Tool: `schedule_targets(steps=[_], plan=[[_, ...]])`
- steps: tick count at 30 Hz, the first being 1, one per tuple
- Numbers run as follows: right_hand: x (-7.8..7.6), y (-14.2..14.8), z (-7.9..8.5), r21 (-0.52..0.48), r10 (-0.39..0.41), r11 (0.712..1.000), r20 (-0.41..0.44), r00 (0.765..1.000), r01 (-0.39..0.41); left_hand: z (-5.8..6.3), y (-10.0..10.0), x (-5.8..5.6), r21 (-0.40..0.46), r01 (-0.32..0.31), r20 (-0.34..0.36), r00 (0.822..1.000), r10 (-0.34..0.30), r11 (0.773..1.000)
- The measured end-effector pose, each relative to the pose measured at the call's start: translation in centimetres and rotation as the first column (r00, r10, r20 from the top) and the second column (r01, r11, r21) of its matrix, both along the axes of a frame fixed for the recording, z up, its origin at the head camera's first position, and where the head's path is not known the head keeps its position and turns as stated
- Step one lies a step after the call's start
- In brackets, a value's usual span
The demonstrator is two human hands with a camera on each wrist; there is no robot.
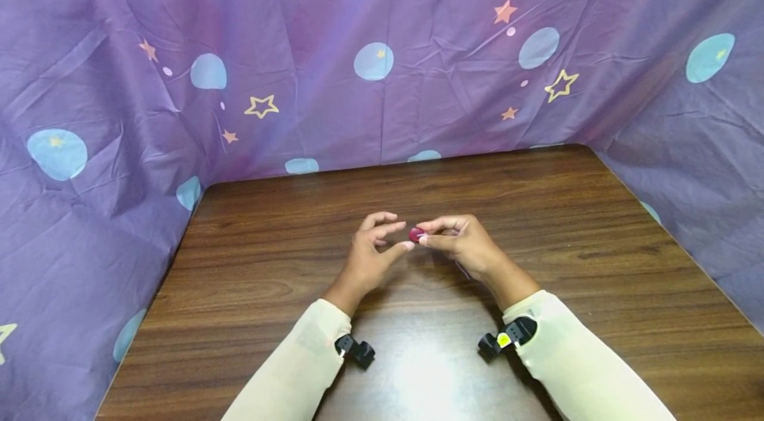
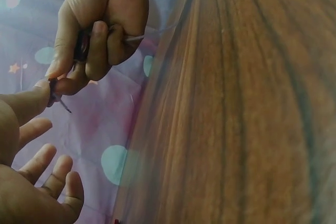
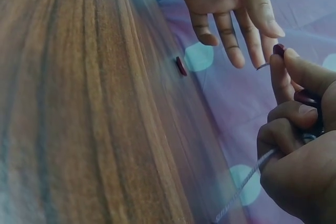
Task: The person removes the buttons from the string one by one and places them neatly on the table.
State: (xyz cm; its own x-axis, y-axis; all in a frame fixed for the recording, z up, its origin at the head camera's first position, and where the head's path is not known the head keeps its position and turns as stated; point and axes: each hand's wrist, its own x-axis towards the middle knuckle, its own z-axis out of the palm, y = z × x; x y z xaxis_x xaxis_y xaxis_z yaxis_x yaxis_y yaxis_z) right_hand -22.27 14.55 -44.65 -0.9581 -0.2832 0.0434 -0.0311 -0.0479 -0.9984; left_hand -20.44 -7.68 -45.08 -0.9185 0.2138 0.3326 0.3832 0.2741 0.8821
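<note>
Between thumb and forefinger, my right hand (image 1: 474, 250) pinches a small, shiny red button-like disc (image 1: 417, 234). A short cord end (image 2: 65, 105) sticks out beside the disc. Under the curled other fingers of that hand sits a second dark red round piece (image 3: 307, 98), partly hidden. A pale grey cord (image 3: 247, 182) trails from the right hand down towards the table. My left hand (image 1: 370, 255) is close on the other side of the disc, fingers spread and loosely bent. Its thumb tip is right by the disc; whether it touches, I cannot tell.
Another flat dark red piece (image 3: 181, 66) lies on the wood-grain table (image 1: 251, 275), near its edge in the right wrist view. A purple curtain (image 1: 310, 23) with stars and blue circles hangs behind and at both sides. Both sleeved wrists carry black cameras.
</note>
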Motion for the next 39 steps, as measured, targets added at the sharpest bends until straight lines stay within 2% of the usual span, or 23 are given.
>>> schedule_targets(steps=[8,15,20,28,39], plan=[[0.07,-0.01,-0.25,-0.01,0.035,0.999,-0.008,0.999,-0.035,0.09,0.17,0.34,-0.002,0.001,0.015,1.0,-0.001,1.0],[0.09,-0.05,-0.36,-0.014,0.062,0.998,0.007,0.998,-0.062,-0.31,0.13,0.37,0.002,0.01,-0.033,0.999,-0.009,1.0],[0.14,-0.11,-0.28,-0.002,0.053,0.999,-0.006,0.999,-0.053,-0.45,0.2,0.32,0.012,0.017,-0.051,0.999,-0.016,1.0],[-0.01,-0.1,-0.36,0.084,-0.002,0.996,-0.017,1.0,0.004,-0.47,0.26,0.24,0.05,0.019,-0.086,0.996,-0.014,0.999],[-0.09,-0.12,-0.41,0.115,0.006,0.993,-0.04,0.999,-0.001,-0.31,0.07,0.31,0.057,0.009,-0.052,0.999,-0.006,0.998]])
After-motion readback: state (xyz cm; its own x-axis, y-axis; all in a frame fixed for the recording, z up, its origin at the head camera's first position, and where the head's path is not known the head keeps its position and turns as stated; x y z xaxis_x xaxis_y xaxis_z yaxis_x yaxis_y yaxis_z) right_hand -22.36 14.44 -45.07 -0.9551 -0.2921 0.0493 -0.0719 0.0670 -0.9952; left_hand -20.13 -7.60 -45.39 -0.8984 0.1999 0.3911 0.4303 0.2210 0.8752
